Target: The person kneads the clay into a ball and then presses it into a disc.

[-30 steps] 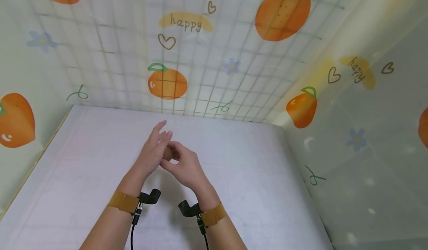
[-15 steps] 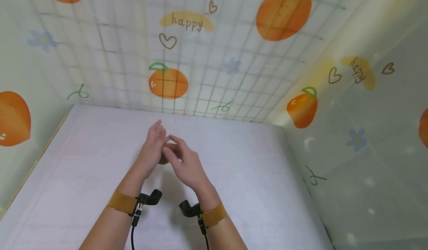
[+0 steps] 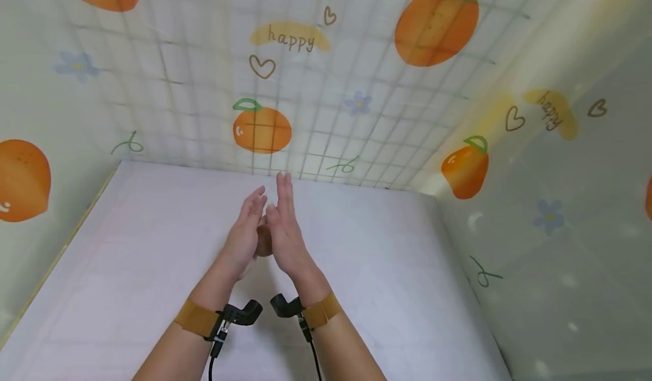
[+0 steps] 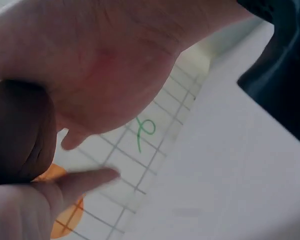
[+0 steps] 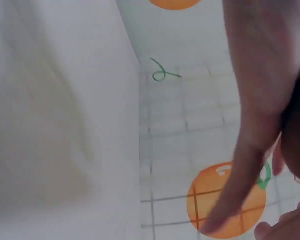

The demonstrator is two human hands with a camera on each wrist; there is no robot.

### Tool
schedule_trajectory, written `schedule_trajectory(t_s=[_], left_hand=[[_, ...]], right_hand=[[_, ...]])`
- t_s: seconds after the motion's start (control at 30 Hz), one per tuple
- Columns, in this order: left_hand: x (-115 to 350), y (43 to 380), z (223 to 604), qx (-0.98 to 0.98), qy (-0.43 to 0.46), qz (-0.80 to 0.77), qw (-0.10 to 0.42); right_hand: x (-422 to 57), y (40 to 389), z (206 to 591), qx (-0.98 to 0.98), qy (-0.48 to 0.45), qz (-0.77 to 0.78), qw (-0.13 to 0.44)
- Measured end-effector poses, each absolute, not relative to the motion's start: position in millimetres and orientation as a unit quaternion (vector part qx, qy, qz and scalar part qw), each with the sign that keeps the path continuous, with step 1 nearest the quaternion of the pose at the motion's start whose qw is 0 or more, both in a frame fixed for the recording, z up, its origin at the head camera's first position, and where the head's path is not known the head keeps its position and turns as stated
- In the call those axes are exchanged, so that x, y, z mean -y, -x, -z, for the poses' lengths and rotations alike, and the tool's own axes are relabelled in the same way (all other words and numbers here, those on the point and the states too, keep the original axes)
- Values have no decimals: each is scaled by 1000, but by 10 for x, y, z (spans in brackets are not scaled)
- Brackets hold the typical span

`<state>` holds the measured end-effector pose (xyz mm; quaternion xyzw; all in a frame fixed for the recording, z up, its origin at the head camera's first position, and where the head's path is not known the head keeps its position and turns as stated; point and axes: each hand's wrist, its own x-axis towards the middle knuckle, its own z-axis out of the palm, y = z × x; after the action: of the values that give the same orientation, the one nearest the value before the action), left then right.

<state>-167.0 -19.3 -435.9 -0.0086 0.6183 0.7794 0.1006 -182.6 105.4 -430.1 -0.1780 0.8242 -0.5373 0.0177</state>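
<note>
A brown, clay-like ball (image 3: 264,241) sits between the two palms in the head view. My left hand (image 3: 243,239) lies along its left side, fingers extended away from me. Facing it, my right hand (image 3: 287,234) presses on the ball's right side with straight fingers. Up close in the left wrist view, the brown ball (image 4: 20,132) has creases on its surface and is cut off by the frame edge. Only a dark edge of the ball (image 5: 297,145) shows in the right wrist view. The palms hide part of it.
Below the hands spreads a white-covered table (image 3: 153,268). A fruit-print curtain (image 3: 356,132) with a grid pattern closes off the back, and similar sheets stand at both sides. Each wrist wears a tan strap (image 3: 196,317) with a black camera and cable.
My right hand's bent fingers have straightened, and its palm has turned to face the left palm. The ball now shows between both palms. The head view has shifted slightly.
</note>
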Motion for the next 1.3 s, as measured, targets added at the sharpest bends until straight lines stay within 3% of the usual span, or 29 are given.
schedule_trajectory(t_s=[0.2, 0.4, 0.57, 0.77, 0.93, 1.1, 1.3], left_hand=[[196, 1692, 4456, -655, 13, -754, 53], [131, 1623, 4636, -639, 8, -767, 52], [107, 1541, 4543, -626, -26, -779, 27], [211, 1644, 4402, -631, -25, -775, -19], [111, 1678, 4449, -609, -9, -793, 11], [-82, 1561, 4503, -612, -16, -789, 46], [2, 1485, 4398, -617, -31, -786, 3]], right_hand=[[-1063, 1650, 4274, -816, 215, 534, 46], [-1025, 1703, 4091, -818, 236, 521, 56], [-1059, 1847, 4277, -837, 192, 508, 68], [-1074, 1701, 4450, -819, 202, 526, 106], [-1113, 1594, 4208, -812, 238, 523, 99], [-1185, 1743, 4059, -824, 234, 511, 62], [-1155, 1903, 4207, -825, 221, 513, 86]])
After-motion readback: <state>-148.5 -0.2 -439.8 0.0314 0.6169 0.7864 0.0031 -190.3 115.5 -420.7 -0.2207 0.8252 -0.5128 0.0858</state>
